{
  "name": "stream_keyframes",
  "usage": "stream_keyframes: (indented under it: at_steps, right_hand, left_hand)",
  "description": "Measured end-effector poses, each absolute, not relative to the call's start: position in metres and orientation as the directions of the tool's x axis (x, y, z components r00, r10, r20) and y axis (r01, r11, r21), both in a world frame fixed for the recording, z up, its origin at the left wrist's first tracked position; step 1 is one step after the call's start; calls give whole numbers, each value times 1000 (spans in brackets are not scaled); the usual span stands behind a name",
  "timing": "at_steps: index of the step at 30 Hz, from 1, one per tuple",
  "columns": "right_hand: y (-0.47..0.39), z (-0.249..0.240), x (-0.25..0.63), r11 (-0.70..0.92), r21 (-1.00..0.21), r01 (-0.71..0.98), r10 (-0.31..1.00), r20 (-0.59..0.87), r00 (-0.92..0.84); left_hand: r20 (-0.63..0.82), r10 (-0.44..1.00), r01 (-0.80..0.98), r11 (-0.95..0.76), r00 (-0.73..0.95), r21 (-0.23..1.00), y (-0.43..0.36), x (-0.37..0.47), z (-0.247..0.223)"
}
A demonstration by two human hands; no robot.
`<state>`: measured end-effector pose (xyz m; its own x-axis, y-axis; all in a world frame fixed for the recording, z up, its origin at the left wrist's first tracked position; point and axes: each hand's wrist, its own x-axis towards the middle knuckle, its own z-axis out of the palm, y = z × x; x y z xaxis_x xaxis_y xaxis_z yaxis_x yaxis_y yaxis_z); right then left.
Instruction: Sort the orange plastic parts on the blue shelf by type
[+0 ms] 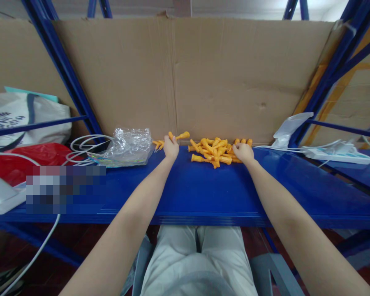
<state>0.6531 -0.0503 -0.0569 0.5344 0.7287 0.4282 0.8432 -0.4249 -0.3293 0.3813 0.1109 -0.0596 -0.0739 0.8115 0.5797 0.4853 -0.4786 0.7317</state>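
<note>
My left hand (171, 149) is closed around a yellow-orange plastic piece (183, 135) with a flared, knobbed end, holding it just above the blue shelf. A few similar small yellow-orange parts (158, 144) show beside and behind that hand. In the middle lies a loose pile of the same plastic pieces (214, 152), crossing one another at different angles. My right hand (244, 152) is at the pile's right end, fingers curled in; what they grip is hidden. Just behind it, several rounded piece ends (243, 141) stand in a row near the cardboard.
A cardboard sheet (218, 78) walls off the back of the blue shelf (203, 193). To the left are a clear plastic bag (131, 144), white cables (83, 148) and a red bag (46, 156). On the right lies a white power strip (339, 154). Blue posts (68, 70) frame both sides.
</note>
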Motion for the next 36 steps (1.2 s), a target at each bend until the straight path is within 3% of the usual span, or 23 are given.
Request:
stream_keyframes:
  at_steps: [4,8,13,19,27,36]
  right_hand:
    - [-45,-54,654,-265,-381,886,675,583,453]
    - [-33,-48,641,141,-410,901,549,790,274]
    - [-23,-40,610,461,-474,751,548,817,179]
    - [-27,-31,591,500,-644,579,655,719,233]
    - [-36,-26,578,396,-728,560,738,615,277]
    - [-35,-25,577,406,-751,520,751,598,278]
  left_hand:
    - [607,792,373,-543,-72,753,104,386,-54]
    - [778,626,135,-777,59,615,92,399,-51]
    - [870,476,-40,-874,132,484,73,419,-51]
    - [876,463,-69,-878,135,474,71,421,-50]
    - [806,531,236,-845,262,480,58,406,-45]
    - [725,607,398,-783,325,477,53,400,-44]
